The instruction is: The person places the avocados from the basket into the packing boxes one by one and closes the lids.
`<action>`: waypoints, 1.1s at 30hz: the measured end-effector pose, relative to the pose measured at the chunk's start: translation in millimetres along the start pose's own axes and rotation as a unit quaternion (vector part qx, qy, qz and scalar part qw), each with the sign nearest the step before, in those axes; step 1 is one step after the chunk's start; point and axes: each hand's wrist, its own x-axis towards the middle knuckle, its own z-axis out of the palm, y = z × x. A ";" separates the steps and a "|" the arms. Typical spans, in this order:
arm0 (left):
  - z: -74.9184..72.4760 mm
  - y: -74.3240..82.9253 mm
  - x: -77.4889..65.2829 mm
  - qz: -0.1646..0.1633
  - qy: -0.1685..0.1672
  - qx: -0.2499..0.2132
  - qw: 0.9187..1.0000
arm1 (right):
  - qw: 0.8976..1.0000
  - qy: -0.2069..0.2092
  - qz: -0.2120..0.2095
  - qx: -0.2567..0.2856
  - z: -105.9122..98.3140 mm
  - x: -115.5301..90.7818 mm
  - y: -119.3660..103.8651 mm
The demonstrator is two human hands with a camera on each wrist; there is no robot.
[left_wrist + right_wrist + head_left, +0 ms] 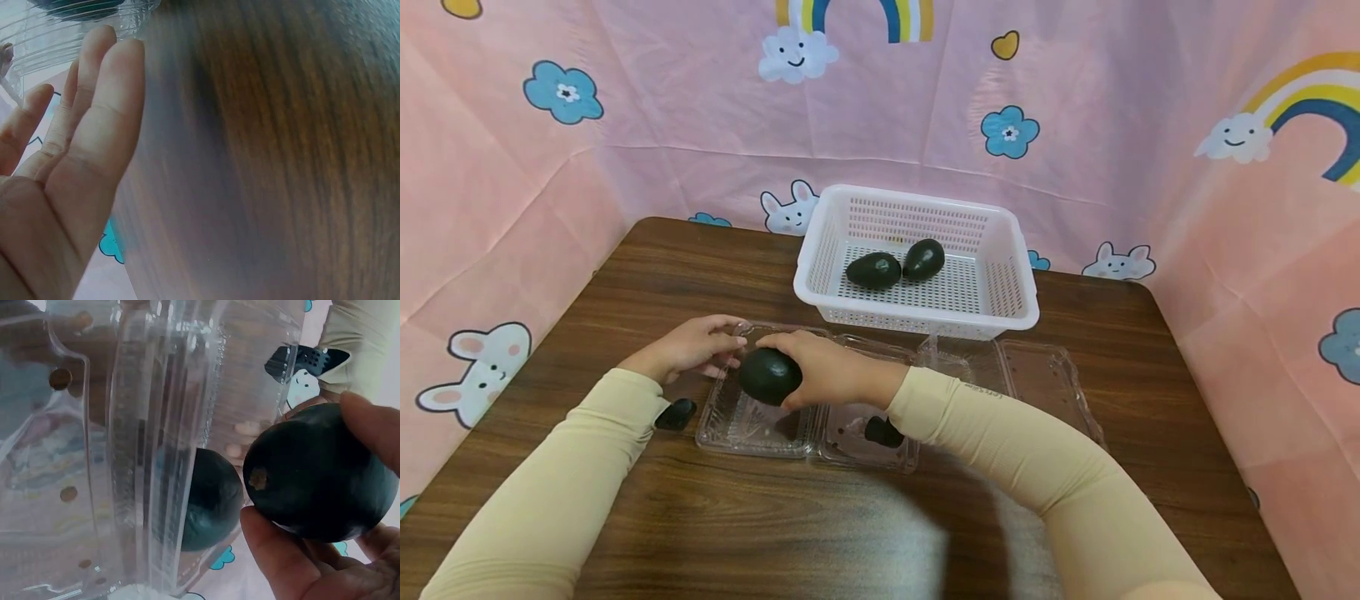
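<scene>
My right hand (838, 367) grips a dark green avocado (770, 377) between thumb and fingers, held over a clear plastic clamshell box (752, 437) that lies opened out on the table. In the right wrist view a second avocado (215, 500) shows partly behind the box's clear wall; the head view hides it. My left hand (703, 346) is at the box's left side, its fingertips right by the rim. Those fingers (122, 87) look fairly straight in the left wrist view and hold nothing.
Behind the boxes stands a white perforated basket (917, 314) with two avocados (874, 271) in it. Another opened clear box (1048, 379) lies to the right, partly under my right forearm. Patterned pink cloth (880, 117) hangs around the brown wooden table (737, 517).
</scene>
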 end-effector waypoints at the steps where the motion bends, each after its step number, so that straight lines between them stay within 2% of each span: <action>1: -0.2 -0.1 0.1 0.000 -0.001 0.001 1.000 | 1.000 -0.004 0.003 -0.001 1.5 0.5 -0.3; 10: -1.2 -1.4 0.9 -0.001 -0.005 0.003 1.000 | 1.000 -0.018 0.021 0.011 11.5 4.3 -2.6; 19: -1.0 0.6 -0.3 -0.003 -0.006 0.003 1.000 | 0.999 -0.035 0.019 0.003 21.7 8.8 -6.0; 33: -1.4 -1.5 0.3 0.001 -0.006 0.000 1.000 | 0.998 -0.042 0.027 -0.035 36.0 16.3 -2.8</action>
